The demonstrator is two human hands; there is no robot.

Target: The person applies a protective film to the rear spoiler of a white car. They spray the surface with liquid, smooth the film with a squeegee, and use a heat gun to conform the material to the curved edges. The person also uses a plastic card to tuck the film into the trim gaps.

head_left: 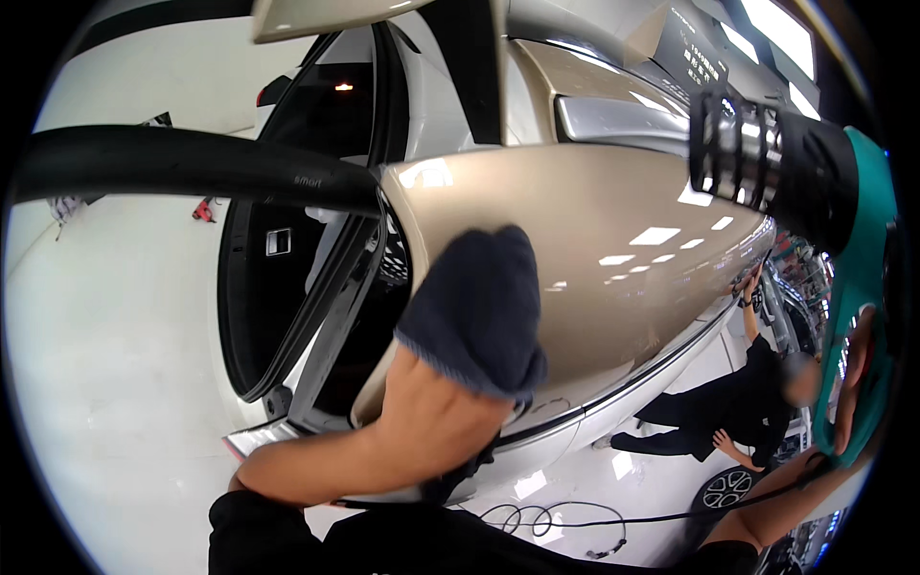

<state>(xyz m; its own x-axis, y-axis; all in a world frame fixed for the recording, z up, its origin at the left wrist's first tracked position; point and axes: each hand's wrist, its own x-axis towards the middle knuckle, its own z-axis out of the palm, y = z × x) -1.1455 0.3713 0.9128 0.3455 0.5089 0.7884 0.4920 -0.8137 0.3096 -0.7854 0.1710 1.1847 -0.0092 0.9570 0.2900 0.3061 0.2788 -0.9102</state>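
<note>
My left hand (443, 391) reaches over a glossy beige car body panel (585, 220). A dark grey cloth mitt (479, 302) covers its fingers and lies against the panel, so I cannot make out how the fingers are set. At the right edge, my right hand (851, 393) is wrapped round the handle of a teal heat gun (867, 206). The gun's black nozzle with its slotted metal guard (736, 149) points left over the far right part of the panel, apart from it.
An open door with a black-framed window (278, 273) stands left of the panel. A black trim bar (192, 172) crosses the upper left. On the right, a person in black (738, 412) has one hand at the car's edge. A black cable (575, 522) loops across the floor.
</note>
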